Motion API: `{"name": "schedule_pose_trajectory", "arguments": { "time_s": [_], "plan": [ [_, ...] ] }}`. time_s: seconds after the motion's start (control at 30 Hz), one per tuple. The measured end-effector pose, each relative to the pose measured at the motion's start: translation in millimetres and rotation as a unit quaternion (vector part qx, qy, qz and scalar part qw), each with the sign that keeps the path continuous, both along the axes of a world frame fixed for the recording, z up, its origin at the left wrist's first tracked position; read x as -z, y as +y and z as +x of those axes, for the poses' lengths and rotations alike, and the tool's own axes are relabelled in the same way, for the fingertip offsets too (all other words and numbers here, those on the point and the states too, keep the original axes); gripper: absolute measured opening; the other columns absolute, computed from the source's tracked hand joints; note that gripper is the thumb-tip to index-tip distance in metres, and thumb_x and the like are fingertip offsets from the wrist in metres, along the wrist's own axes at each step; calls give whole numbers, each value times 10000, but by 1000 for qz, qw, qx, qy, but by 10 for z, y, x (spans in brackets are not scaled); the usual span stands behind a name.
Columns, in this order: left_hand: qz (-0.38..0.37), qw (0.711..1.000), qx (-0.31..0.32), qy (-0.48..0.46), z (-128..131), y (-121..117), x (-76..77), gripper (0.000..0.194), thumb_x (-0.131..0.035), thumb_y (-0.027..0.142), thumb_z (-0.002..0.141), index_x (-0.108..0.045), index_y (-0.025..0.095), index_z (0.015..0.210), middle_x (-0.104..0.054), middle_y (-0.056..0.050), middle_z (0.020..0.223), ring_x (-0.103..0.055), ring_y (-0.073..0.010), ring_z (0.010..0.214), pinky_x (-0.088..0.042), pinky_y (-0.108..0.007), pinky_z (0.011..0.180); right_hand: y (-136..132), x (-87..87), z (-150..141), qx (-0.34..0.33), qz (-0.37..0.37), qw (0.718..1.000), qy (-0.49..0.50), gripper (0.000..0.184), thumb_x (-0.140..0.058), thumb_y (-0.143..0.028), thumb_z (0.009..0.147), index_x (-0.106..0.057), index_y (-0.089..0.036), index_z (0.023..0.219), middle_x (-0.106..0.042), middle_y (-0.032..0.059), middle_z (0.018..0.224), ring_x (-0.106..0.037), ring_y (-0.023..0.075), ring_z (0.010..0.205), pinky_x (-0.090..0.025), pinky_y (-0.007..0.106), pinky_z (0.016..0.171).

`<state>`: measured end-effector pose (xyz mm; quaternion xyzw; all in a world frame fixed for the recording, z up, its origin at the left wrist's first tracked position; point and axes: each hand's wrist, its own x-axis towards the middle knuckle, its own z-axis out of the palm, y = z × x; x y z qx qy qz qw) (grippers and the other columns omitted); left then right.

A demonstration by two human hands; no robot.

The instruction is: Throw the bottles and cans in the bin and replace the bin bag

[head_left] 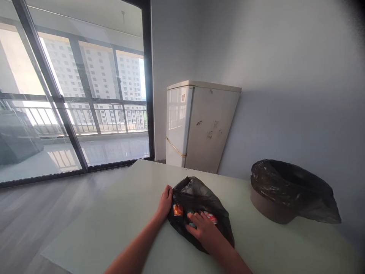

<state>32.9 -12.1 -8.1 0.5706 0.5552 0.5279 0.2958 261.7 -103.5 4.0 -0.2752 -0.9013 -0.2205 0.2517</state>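
A black plastic bag (199, 192) lies spread on the table with its mouth facing me. My left hand (165, 198) is closed on the bag's left rim. Over the opening is my right hand (201, 226), its thumb apart from its bent fingers, reaching in among the contents. Inside the bag sits an orange can (178, 210), close to my left hand. A red-and-white packaged item (209, 217) lies just beyond my right fingers, partly covered by them. Something greenish (192, 225) shows between my right thumb and fingers, too hidden to name.
At the right of the pale green table (122, 217) stands a round brown bin (270, 207) lined with a loose black bag (285, 190). Behind the table is a worn white fridge (211, 125) against the wall. A sliding glass door (114, 87) is at the left.
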Motion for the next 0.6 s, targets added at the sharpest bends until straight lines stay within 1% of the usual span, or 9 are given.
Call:
{"name": "schedule_pose_trajectory", "arguments": {
  "time_s": [0.07,0.13,0.23,0.33,0.43,0.5,0.53,0.57,0.6],
  "plan": [
    [3,1000,-2,3,4,2,10,396,-417,612,957,-476,248,813,-599,-10,792,-563,-218,782,-449,-366,794,39,76,-2,-8,15,1000,-4,241,-667,-15,836,-701,-207,978,-731,88,1177,-681,246,968,-554,420,882],
    [6,1000,-5,7,9,5,25,389,-416,602,964,-477,248,817,-606,-12,797,-571,-219,781,-456,-369,791,29,41,13,-28,29,999,-6,229,-641,-12,857,-700,-187,992,-743,98,1109,-683,227,881,-564,399,824],
    [13,1000,-5,13,22,11,52,374,-413,580,975,-469,249,809,-606,-14,787,-575,-221,771,-466,-374,784,-81,-182,70,-52,22,998,13,329,-532,-1,911,-700,-187,1124,-745,100,1063,-684,198,838,-575,376,820],
    [17,1000,5,20,36,-1,43,357,-414,552,988,-488,247,818,-621,-20,793,-590,-225,773,-482,-383,793,-220,-432,165,-52,-35,993,105,316,-582,-113,954,-664,-212,1242,-722,103,1050,-697,209,889,-595,368,852],
    [54,998,-5,35,7,-78,-77,288,-461,493,993,-577,240,918,-666,-57,946,-628,-249,917,-493,-427,906,-314,-610,260,-16,-56,963,264,308,-663,-243,946,-637,-232,1252,-675,110,1009,-692,231,861,-614,357,755],
    [123,991,-10,46,-43,-181,-222,264,-459,436,1019,-631,237,1048,-668,-95,1123,-615,-270,1096,-462,-470,1020,-350,-723,290,32,-23,934,355,259,-673,-294,941,-639,-242,1193,-647,114,982,-679,247,832,-609,371,693],
    [165,985,8,47,-71,-244,-303,281,-438,421,1038,-644,239,1098,-659,-108,1192,-598,-276,1164,-445,-483,1058,-363,-790,288,54,-4,921,385,237,-683,-316,936,-641,-243,1158,-637,115,968,-671,252,821,-604,376,671],
    [206,976,49,43,-95,-311,-382,308,-419,428,1053,-653,237,1116,-659,-117,1221,-595,-278,1188,-441,-487,1073,-371,-863,273,69,8,911,406,224,-694,-337,929,-643,-243,1126,-631,113,951,-662,252,801,-597,372,643],
    [242,964,108,35,-111,-377,-452,341,-419,467,1055,-660,234,1121,-668,-124,1214,-606,-283,1175,-449,-488,1070,-373,-941,245,79,6,903,422,211,-702,-353,926,-644,-243,1097,-626,109,932,-651,244,770,-587,361,610]
  ]
}}
